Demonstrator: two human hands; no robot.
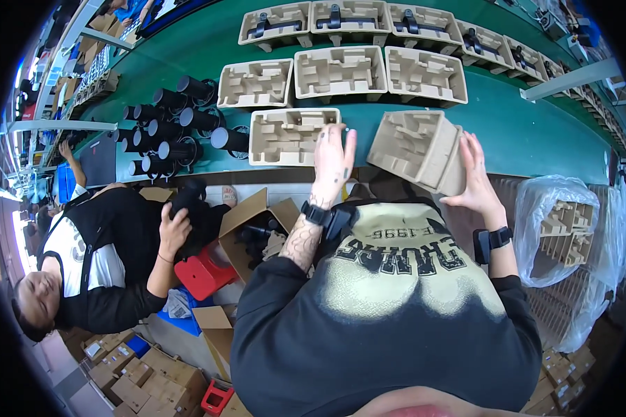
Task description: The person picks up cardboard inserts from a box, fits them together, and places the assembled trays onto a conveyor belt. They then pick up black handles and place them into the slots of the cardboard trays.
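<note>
A moulded pulp tray [262,146] with shaped hollows lies on the green bench in front of me. My left hand [334,161] is at its right end, fingers stretched and thumb apart; whether the fingertips touch the rim is hard to make out. To the right, a stack of nested pulp trays [452,158] is tilted at the bench's front edge. My right hand [478,184] grips its right end, fingers along the back edge and thumb at the front. The hollows of the stack's leftmost tray show no parts.
Several pulp trays [341,89] form a row behind, and a farther row holds black parts [335,17]. Black cylindrical parts [165,130] stand at left. A co-worker [97,257] sits at left near an open carton [231,221]. Bagged trays [567,229] are at right.
</note>
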